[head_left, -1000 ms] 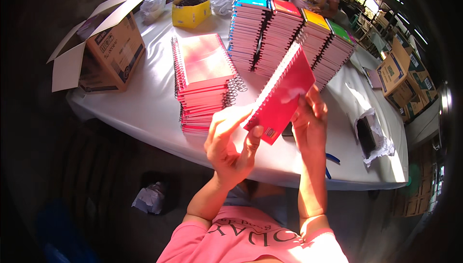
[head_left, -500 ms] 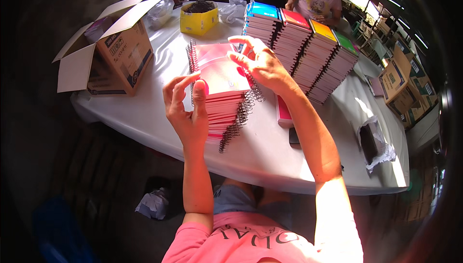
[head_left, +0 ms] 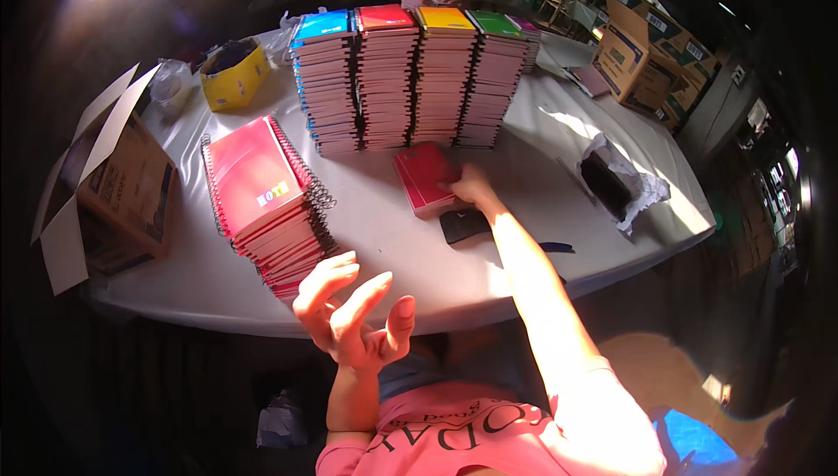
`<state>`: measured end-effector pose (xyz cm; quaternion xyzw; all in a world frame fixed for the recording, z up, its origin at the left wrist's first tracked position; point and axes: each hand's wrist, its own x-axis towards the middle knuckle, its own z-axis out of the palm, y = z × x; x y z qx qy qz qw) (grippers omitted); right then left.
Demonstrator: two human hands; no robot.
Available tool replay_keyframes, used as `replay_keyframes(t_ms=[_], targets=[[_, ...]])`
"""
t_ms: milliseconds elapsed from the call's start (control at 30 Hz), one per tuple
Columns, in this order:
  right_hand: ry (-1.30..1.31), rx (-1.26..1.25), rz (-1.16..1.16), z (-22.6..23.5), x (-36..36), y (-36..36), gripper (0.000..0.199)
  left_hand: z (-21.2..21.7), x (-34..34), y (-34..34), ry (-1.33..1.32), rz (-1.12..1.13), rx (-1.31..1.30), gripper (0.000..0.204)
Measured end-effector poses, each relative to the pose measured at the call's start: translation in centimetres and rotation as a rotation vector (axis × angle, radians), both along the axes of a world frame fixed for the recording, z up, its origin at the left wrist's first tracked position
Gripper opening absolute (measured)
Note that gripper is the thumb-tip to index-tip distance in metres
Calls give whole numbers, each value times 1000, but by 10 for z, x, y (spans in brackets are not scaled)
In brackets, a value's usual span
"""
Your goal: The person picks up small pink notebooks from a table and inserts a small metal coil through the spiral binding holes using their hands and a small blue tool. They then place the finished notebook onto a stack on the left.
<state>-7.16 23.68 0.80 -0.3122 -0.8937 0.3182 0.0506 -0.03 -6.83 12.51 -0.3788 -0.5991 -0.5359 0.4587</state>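
Lying inward of the near edge of the table (head_left: pixel 463 280): red books (head_left: pixel 425 172), touched by right hand (head_left: pixel 473 186), finger hold unclear; probably stiff, best pinched by sides. Left hand (head_left: pixel 353 328): fingers half-spread, empty.

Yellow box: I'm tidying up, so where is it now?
In the head view, the yellow box stands on the far left part of the white table, beyond the leftmost red notebook stack and just right of a clear plastic bag.
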Motion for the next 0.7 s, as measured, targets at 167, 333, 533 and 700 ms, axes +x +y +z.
replay_keyframes(t_ms=[167,333,533,700], targets=[[393,169,31,35,34,-14,42,-17,12,33,-128,-154,-276,28],[342,66,309,62,139,-63,31,-60,21,80,-181,-88,-695,55],[268,-305,487,42,204,-8,62,-130,16,100,-118,7,-787,38],[443,467,-388,-34,180,151,40,-128,22,108,-100,-54,-750,47]])
